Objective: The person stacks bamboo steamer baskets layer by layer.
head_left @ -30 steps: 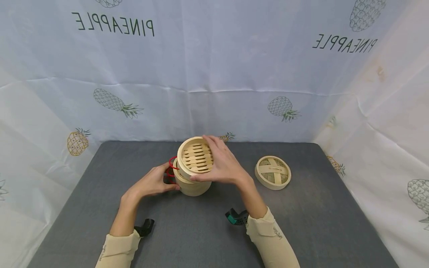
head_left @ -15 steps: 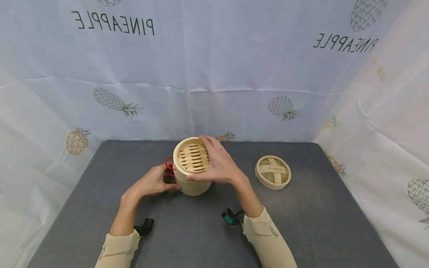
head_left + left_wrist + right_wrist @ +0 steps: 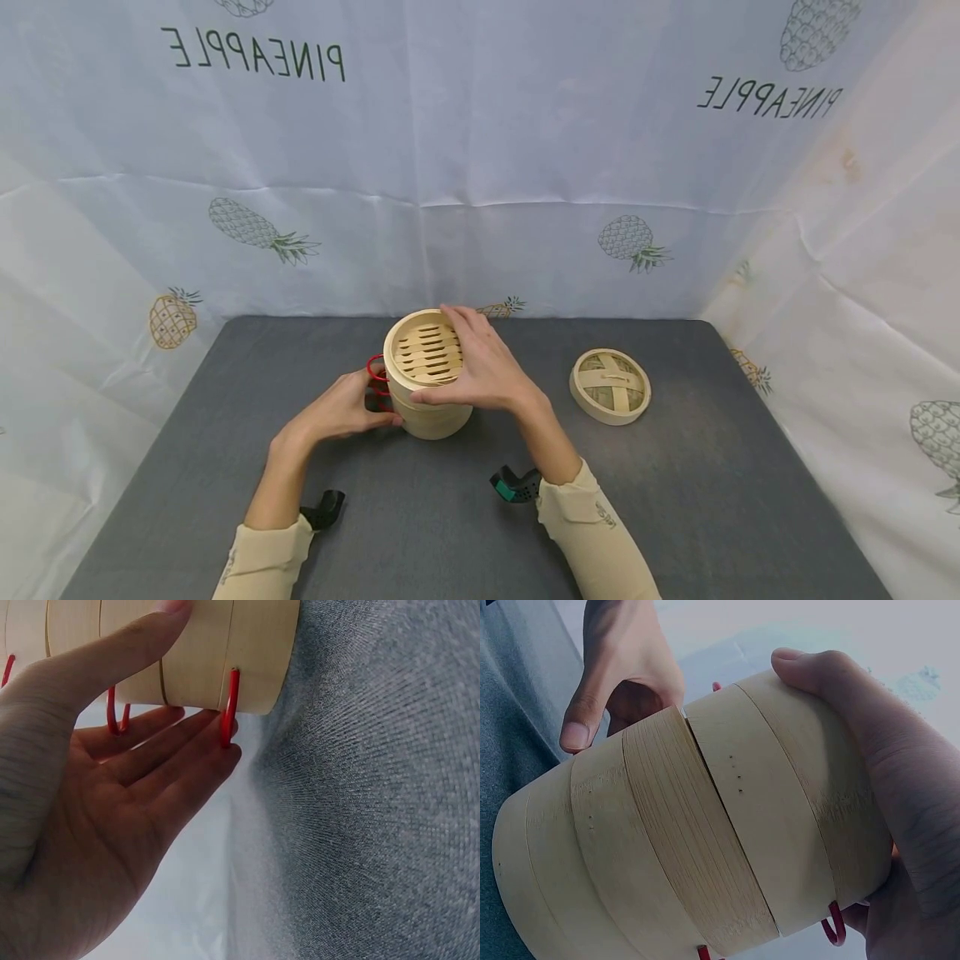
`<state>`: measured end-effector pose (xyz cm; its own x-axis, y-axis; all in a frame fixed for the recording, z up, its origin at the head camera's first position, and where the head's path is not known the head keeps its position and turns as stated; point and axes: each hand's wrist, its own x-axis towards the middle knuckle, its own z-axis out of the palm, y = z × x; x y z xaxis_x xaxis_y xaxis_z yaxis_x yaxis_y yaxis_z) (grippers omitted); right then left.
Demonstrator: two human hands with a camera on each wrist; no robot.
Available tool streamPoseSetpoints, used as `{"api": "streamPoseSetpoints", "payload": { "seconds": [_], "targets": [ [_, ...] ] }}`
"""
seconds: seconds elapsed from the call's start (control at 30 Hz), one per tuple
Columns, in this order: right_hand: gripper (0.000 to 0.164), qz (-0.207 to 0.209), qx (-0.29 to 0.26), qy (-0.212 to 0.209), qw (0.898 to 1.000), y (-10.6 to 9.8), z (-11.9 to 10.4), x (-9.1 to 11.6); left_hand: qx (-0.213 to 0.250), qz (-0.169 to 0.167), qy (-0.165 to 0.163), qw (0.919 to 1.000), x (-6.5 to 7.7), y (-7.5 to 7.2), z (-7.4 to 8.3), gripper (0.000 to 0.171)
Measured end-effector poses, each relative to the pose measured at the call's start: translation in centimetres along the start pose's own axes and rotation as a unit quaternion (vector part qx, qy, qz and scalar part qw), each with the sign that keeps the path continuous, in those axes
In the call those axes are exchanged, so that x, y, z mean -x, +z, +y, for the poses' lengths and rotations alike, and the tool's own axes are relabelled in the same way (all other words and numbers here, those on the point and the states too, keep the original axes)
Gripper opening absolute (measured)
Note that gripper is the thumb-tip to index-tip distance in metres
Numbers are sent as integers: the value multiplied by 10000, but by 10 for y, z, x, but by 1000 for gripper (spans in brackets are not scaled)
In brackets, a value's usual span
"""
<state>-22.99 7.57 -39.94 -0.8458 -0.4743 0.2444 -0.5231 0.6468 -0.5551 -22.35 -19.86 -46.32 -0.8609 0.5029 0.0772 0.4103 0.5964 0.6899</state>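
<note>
A stack of round bamboo steamer baskets (image 3: pixel 431 419) with red loop handles stands on the dark table. The uppermost basket (image 3: pixel 428 354), slatted base facing up at a slight tilt, is gripped by my right hand (image 3: pixel 483 362), thumb in front and fingers over the far rim. In the right wrist view a thin dark seam separates this top basket (image 3: pixel 757 795) from the one below. My left hand (image 3: pixel 345 407) holds the lower baskets from the left; in the left wrist view its thumb lies across the bamboo wall (image 3: pixel 196 652) and its fingertips reach behind, near the red handles (image 3: pixel 230 709).
A round woven bamboo lid (image 3: pixel 611 386) lies on the dark table (image 3: pixel 720 500), to the right of the stack. Behind the table hangs a pale curtain (image 3: pixel 480 150) printed with pineapples. A black camera mount (image 3: pixel 516 485) sits at the right wrist.
My right hand has moved left and slightly down with the top basket, which now sits more squarely over the stack. The left hand and the lid have stayed in place.
</note>
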Motion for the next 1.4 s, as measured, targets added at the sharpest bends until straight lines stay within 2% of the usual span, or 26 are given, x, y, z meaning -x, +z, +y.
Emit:
{"api": "streamPoseSetpoints", "payload": {
  "seconds": [0.33,0.53,1.4],
  "targets": [
    [129,-134,43,70,9999,0,0,-3,65,-24,-53,10000,0,-1,2,74],
    [129,-207,44,115,9997,1,-2,-4,-2,32,-23,10000,1,-2,3,72],
    [128,-169,-16,100,9998,1,0,-3,130,-22,20,9999,0,-2,2,71]
  ]
}}
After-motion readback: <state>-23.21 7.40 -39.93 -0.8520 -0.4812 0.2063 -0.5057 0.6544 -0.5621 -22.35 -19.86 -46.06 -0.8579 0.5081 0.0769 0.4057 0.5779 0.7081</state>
